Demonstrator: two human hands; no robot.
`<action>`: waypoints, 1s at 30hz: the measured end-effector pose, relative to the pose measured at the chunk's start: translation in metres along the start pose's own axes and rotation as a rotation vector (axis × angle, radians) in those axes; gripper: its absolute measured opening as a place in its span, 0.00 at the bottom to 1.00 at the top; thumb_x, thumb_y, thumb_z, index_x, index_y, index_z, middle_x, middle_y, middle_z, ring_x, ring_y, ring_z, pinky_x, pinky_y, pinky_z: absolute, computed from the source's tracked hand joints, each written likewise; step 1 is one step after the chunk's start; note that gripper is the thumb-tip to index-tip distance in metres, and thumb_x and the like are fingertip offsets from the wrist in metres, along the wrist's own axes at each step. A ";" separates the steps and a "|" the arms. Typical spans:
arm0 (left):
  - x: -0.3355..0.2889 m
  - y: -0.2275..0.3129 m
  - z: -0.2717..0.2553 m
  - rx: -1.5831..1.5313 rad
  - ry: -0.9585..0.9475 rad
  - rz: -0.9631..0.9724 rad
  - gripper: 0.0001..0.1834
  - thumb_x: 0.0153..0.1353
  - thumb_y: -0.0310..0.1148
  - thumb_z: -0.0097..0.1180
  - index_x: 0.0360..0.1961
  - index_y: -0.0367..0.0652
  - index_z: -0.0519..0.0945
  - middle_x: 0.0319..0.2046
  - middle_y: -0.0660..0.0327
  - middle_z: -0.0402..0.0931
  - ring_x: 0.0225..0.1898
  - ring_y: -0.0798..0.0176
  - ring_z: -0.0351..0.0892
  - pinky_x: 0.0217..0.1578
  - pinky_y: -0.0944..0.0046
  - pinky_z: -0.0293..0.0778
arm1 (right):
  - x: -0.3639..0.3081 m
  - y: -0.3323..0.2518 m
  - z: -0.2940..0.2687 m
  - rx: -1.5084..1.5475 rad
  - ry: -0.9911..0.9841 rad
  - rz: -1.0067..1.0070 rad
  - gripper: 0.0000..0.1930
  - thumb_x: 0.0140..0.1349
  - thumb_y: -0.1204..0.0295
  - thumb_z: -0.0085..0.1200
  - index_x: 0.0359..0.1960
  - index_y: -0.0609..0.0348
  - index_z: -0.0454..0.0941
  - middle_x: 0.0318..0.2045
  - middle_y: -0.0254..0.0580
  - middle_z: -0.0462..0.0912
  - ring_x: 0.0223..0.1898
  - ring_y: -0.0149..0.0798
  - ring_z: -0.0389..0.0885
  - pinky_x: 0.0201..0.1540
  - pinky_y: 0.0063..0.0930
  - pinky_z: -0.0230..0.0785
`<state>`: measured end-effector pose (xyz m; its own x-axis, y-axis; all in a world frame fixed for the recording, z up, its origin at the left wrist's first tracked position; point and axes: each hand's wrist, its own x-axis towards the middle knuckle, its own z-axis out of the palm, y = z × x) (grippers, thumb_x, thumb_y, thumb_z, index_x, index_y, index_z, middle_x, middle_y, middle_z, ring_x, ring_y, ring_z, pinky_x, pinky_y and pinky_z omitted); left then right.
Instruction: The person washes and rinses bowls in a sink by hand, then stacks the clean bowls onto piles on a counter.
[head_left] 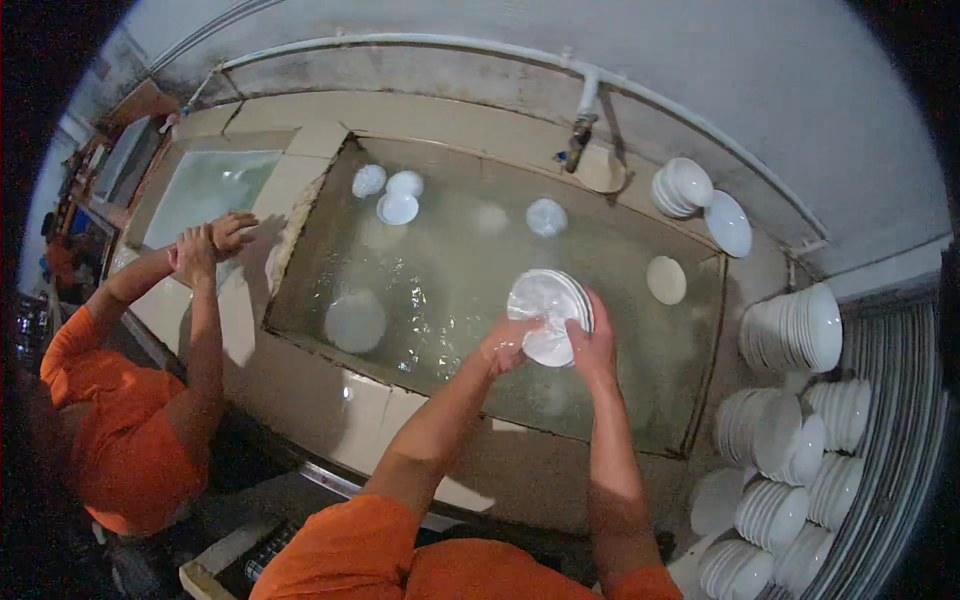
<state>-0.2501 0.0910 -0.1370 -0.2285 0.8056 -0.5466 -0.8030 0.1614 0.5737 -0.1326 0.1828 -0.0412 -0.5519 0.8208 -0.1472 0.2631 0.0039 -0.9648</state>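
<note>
A short stack of white plates (pixel 545 298) is tilted up above the cloudy water, its wet top face shining. My right hand (pixel 596 345) grips the stack's right edge, thumb on the front and fingers behind. At the lower left edge, my left hand (pixel 507 343) closes on the same stack; part of its fingers is hidden. Beneath is a large rectangular tiled basin (pixel 480 148) filled with water. White bowls (pixel 398 208) float at its far left, and another white bowl (pixel 546 217) is near the middle. A pale round dish (pixel 356 320) lies underwater on the left.
A co-worker in orange (pixel 135 430) stands at left, hands together near a smaller basin (pixel 210 195). A tap (pixel 580 135) hangs over the far rim beside a beige scoop (pixel 600 168). Stacked white dishes (pixel 790 330) crowd the right ledge. A cream dish (pixel 666 280) sits at the basin's right.
</note>
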 end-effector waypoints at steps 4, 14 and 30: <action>0.000 -0.001 0.025 -0.152 -0.136 0.007 0.21 0.60 0.31 0.58 0.54 0.36 0.70 0.48 0.56 0.75 0.45 0.61 0.78 0.44 0.61 0.77 | -0.013 -0.052 -0.021 -0.470 -0.070 -0.303 0.28 0.51 0.84 0.47 0.57 0.53 0.68 0.52 0.49 0.73 0.53 0.50 0.72 0.56 0.39 0.64; -0.016 -0.013 0.059 0.019 -0.285 0.106 0.24 0.61 0.47 0.56 0.54 0.48 0.70 0.44 0.65 0.77 0.38 0.74 0.79 0.23 0.77 0.76 | -0.056 -0.086 -0.055 -0.691 -0.128 -0.553 0.33 0.44 0.80 0.59 0.57 0.46 0.69 0.51 0.52 0.72 0.51 0.57 0.73 0.53 0.43 0.69; -0.051 -0.023 0.053 0.304 -0.301 0.034 0.44 0.53 0.29 0.65 0.68 0.61 0.55 0.49 0.58 0.72 0.49 0.61 0.73 0.47 0.62 0.72 | 0.027 -0.129 -0.374 -0.676 0.998 -0.443 0.25 0.53 0.79 0.53 0.55 0.60 0.63 0.44 0.53 0.77 0.45 0.55 0.78 0.48 0.42 0.70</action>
<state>-0.1905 0.0767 -0.0898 -0.0454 0.9366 -0.3475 -0.5883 0.2561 0.7670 0.1139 0.4182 0.1607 0.0567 0.7442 0.6656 0.7198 0.4315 -0.5438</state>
